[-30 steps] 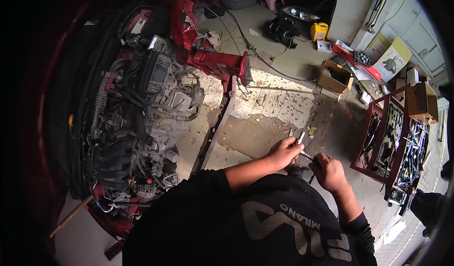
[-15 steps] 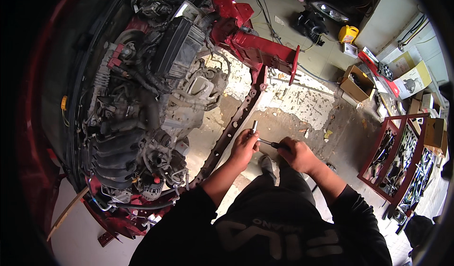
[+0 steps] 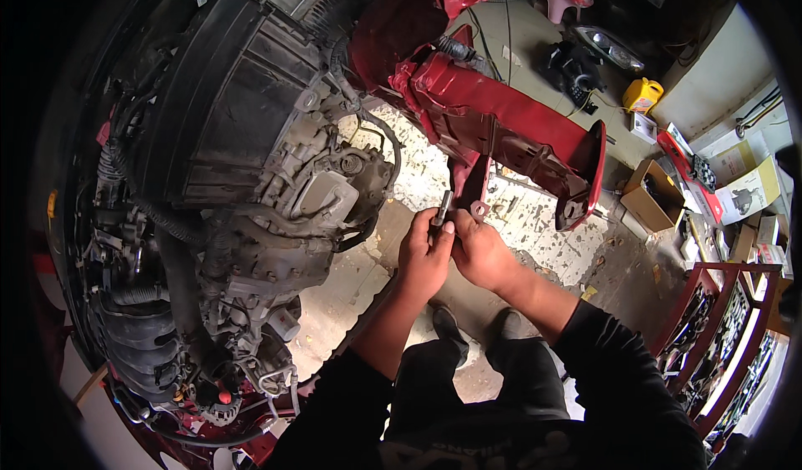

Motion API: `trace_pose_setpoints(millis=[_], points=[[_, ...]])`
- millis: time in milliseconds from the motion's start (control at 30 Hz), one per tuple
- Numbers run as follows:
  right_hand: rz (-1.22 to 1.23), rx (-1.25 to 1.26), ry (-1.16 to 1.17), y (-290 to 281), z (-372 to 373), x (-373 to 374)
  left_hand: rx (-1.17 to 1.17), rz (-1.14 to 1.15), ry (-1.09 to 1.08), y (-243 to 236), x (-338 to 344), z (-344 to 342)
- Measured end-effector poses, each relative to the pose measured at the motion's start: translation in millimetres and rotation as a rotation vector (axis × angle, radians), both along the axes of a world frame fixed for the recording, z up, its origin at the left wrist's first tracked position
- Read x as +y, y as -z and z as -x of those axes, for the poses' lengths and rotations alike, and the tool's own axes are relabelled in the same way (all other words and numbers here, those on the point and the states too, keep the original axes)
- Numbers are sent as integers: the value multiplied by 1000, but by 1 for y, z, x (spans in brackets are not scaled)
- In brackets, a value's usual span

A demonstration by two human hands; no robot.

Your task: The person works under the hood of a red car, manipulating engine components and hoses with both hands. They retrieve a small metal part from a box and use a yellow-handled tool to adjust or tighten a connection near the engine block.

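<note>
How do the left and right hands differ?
Grip: the left hand holds a metal piece, its end showing; anything in the right hand is hidden.
Angle: the left hand reaches in from lower left, the right hand from lower right.
Both are bare and close together.

The person wears a black long-sleeved top [image 3: 622, 378] with greyish lettering [image 3: 480, 452] at the bottom edge, dark trousers [image 3: 430, 386] and dark shoes [image 3: 449, 325] at lower centre.
</note>
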State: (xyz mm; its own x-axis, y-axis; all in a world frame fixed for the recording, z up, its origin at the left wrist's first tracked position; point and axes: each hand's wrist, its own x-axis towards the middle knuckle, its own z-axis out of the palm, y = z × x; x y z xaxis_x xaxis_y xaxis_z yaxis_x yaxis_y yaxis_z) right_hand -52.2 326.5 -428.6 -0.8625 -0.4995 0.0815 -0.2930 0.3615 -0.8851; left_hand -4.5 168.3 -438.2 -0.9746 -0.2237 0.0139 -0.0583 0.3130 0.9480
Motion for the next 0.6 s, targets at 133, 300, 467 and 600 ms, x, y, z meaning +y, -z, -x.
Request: trace_pose_setpoints(millis=[133,300,467,600], points=[[219,122,97,18,33,-40,254,-307,-200,3,-44,16],[282,-84,95,49,90,-103,428,-343,-398,6,-81,61],[460,209,36,60,127,-144,613,-487,-240,7,-88,125],[497,487,31,53,150,-169,488,-493,-291,4,-105,156]])
